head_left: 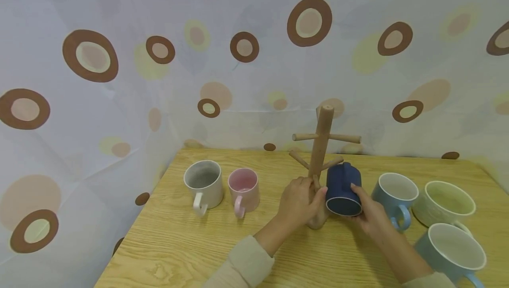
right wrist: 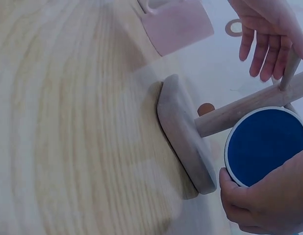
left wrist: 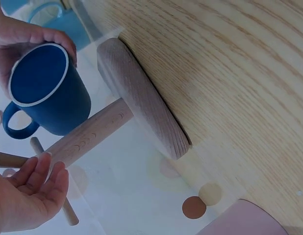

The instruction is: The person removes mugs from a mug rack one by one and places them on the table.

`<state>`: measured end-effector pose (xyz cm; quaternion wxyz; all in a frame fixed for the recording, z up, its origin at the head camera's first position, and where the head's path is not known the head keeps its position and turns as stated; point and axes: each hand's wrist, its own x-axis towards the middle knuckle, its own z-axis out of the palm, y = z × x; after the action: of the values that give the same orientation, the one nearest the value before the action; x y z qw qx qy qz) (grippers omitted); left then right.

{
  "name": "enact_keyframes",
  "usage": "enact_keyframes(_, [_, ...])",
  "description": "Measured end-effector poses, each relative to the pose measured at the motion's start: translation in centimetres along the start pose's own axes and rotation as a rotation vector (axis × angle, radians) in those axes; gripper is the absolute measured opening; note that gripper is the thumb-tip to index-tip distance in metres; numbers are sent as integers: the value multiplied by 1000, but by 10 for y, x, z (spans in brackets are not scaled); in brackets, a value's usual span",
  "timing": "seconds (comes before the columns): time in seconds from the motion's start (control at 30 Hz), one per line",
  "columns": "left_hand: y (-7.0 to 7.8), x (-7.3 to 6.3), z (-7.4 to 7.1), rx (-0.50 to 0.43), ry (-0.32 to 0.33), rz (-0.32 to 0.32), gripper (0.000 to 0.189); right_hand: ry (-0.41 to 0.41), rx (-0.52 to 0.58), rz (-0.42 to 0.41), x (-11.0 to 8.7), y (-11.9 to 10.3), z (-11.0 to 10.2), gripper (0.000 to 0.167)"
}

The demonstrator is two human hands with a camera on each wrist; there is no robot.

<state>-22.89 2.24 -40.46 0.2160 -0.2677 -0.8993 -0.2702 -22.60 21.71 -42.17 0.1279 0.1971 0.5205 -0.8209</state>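
A dark blue mug [head_left: 343,186] is tilted on its side just right of a wooden mug tree [head_left: 320,146], its mouth towards me and its handle on the upper side. My right hand [head_left: 371,213] grips it, the thumb on the outer wall. In the head view the handle sits close to the tip of a lower right peg [head_left: 333,163]. Beside the post, my left hand [head_left: 298,202] reaches around a front peg with relaxed, spread fingers [right wrist: 264,49]. The tree's base [left wrist: 141,98] rests on the table.
A white mug [head_left: 204,184] and a pink mug [head_left: 244,191] stand left on the wooden table [head_left: 191,252]. To the right are a light blue mug [head_left: 393,197], a pale green cup [head_left: 445,204] and a larger blue cup [head_left: 449,252]. A patterned cloth [head_left: 254,80] hangs behind.
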Motion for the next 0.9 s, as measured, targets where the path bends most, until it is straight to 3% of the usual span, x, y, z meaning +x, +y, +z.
enact_keyframes(0.23, [3, -2, 2, -146, -66, -102, 41, -10, -85, -54, -9, 8, -3, 80])
enact_keyframes(0.53, [10, -7, 9, -645, -120, -234, 28, 12, -254, -72, -26, 16, -7, 80])
enact_keyframes(0.77, [27, -12, 13, -829, -122, -393, 32, 31, -296, -84, -33, 22, -9, 81])
enact_keyframes(0.9, [37, -12, 14, -1008, -161, -496, 35, 52, -306, -90, -36, 26, -10, 80])
